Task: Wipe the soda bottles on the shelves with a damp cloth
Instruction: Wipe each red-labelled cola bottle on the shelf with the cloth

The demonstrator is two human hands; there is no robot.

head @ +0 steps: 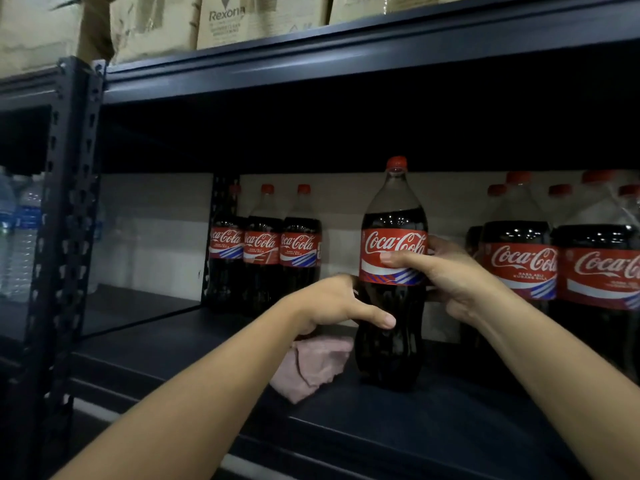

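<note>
Full dark plastic cola bottle, red label: heavy, slick; gripped upright by R hand at label, L hand at waist. Pink cloth unheld.

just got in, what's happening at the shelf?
A person holds one cola bottle upright at the front of the dark shelf. The right hand grips it at the label, the left hand lower down. A pink cloth lies on the shelf under the left hand, not being used.

Two bare forearms enter frame from below. Left hand and right hand: no sleeves, gloves, watch or rings apparent, though lighting is dim. Nails short.
</note>
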